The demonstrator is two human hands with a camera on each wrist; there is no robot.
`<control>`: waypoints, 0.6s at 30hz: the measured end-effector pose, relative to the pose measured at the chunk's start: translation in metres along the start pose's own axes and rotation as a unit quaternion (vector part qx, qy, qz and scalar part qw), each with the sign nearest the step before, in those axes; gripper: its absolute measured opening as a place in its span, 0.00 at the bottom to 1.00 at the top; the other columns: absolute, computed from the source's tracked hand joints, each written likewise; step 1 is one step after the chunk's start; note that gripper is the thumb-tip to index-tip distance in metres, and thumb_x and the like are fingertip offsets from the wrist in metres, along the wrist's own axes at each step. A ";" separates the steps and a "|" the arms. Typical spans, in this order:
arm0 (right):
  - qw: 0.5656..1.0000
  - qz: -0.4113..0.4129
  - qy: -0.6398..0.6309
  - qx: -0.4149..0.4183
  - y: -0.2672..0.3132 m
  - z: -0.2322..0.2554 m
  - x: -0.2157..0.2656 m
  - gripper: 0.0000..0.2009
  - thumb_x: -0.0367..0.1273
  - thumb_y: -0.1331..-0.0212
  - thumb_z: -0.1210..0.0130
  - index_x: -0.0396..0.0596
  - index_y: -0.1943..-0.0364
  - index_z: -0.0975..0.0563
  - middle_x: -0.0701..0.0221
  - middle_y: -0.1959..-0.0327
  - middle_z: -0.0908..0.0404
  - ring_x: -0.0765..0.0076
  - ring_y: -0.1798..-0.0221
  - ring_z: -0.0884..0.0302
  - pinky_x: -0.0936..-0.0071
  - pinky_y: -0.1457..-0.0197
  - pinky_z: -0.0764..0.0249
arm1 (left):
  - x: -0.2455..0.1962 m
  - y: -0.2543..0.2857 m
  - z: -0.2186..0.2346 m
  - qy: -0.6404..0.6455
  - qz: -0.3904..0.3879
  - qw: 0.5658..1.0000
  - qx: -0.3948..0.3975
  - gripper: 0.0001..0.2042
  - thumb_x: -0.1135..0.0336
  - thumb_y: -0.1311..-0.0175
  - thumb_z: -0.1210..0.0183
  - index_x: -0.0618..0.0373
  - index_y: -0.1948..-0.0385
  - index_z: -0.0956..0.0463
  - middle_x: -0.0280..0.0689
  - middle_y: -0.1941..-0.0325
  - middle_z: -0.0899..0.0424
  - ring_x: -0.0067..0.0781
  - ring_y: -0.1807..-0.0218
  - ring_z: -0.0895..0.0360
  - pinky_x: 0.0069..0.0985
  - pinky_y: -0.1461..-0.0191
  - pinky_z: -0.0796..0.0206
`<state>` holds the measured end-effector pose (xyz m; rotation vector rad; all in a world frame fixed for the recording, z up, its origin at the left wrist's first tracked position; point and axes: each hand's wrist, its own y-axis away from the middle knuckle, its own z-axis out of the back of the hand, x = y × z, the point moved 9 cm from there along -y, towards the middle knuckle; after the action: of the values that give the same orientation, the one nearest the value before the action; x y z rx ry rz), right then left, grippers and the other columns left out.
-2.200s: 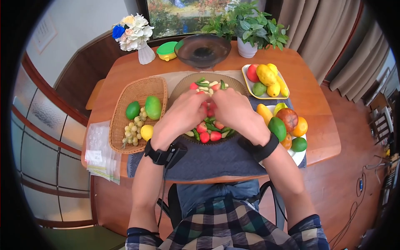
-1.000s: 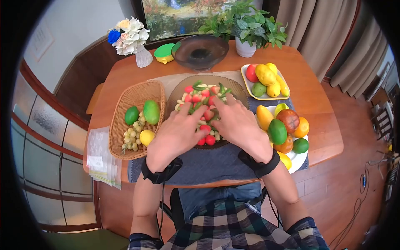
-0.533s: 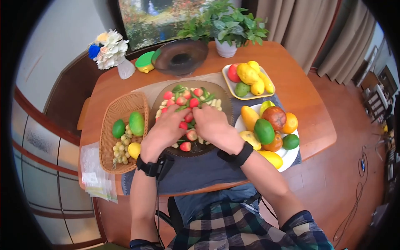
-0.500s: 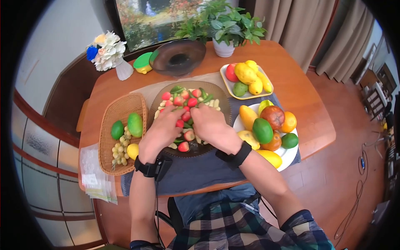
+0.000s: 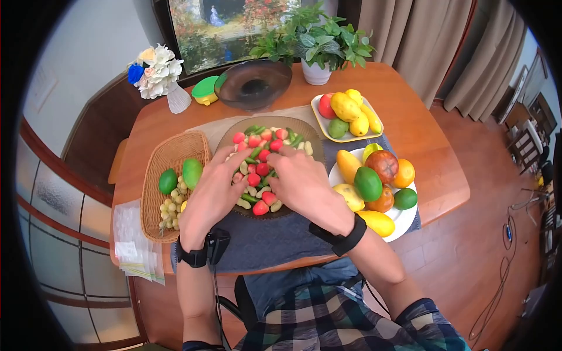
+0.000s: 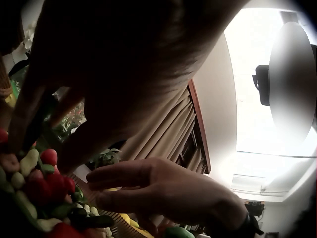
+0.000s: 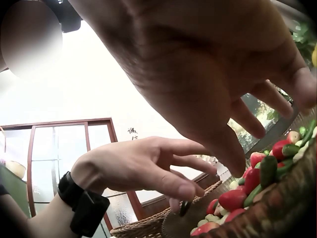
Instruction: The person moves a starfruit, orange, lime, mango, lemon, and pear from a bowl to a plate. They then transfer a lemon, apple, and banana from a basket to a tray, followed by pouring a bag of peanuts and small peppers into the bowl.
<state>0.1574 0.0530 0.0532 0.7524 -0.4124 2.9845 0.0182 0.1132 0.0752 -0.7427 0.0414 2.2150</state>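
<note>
A round brownish plate (image 5: 312, 130) on the table bears red fruits (image 5: 261, 168), green peppers and pale peanut-like pieces. My left hand (image 5: 212, 190) is over its left side, fingers spread and slightly bent, fingertips near the pieces. Over the right side is my right hand (image 5: 304, 184), fingers also loosely spread. Neither hand visibly grips anything. In the left wrist view the red pieces (image 6: 48, 157) lie under the left fingers, with the right hand (image 6: 168, 191) beyond. The right wrist view shows the left hand (image 7: 133, 166) hovering past a red piece (image 7: 233, 199).
At left, a wicker basket (image 5: 153, 175) holds grapes, a lemon and green fruits; plastic bags (image 5: 137, 245) lie beside it. At right are a white plate (image 5: 404, 225) and a tray (image 5: 345, 139) of fruit. Behind stand a dark bowl (image 5: 253, 85), flower vase (image 5: 178, 98) and potted plant (image 5: 316, 73).
Both hands have drawn apart from above the plate's middle, the left toward the left and nearer the body, uncovering more pieces. The head view has turned, shifting the table leftward.
</note>
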 end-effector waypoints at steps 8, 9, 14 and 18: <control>0.987 -0.106 0.099 0.062 0.002 -0.027 -0.023 0.27 0.41 0.36 0.30 0.44 0.35 0.23 0.47 0.40 0.21 0.34 0.39 0.17 0.45 0.39 0.16 | 0.015 0.002 -0.042 -0.095 0.060 0.983 0.146 0.47 0.66 0.49 0.22 0.50 0.21 0.32 0.54 0.29 0.25 0.60 0.30 0.23 0.47 0.27 0.28; 0.985 -0.111 0.089 0.100 0.001 -0.035 -0.025 0.26 0.41 0.35 0.31 0.44 0.37 0.22 0.48 0.41 0.20 0.35 0.39 0.17 0.45 0.39 0.17 | 0.015 -0.003 -0.044 -0.095 0.060 0.983 0.144 0.47 0.66 0.49 0.22 0.50 0.21 0.32 0.54 0.29 0.25 0.60 0.30 0.23 0.47 0.27 0.28; 0.989 -0.057 0.079 0.108 -0.011 -0.060 -0.033 0.21 0.39 0.37 0.30 0.42 0.44 0.19 0.49 0.45 0.18 0.37 0.40 0.16 0.45 0.39 0.17 | 0.042 -0.024 -0.074 -0.052 0.016 0.989 0.136 0.36 0.72 0.46 0.26 0.54 0.29 0.23 0.52 0.35 0.21 0.57 0.31 0.23 0.44 0.30 0.27; 0.995 -0.045 0.046 0.073 -0.016 -0.053 -0.029 0.16 0.31 0.40 0.32 0.40 0.49 0.17 0.46 0.47 0.17 0.36 0.42 0.15 0.43 0.40 0.18 | 0.039 -0.035 -0.059 -0.033 0.013 0.996 0.076 0.23 0.77 0.42 0.31 0.60 0.41 0.15 0.54 0.47 0.14 0.58 0.41 0.17 0.45 0.37 0.24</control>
<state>0.1602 0.0830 -0.0016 0.6210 -0.1543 2.9741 0.0511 0.1486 0.0132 -0.5882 0.1861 2.2316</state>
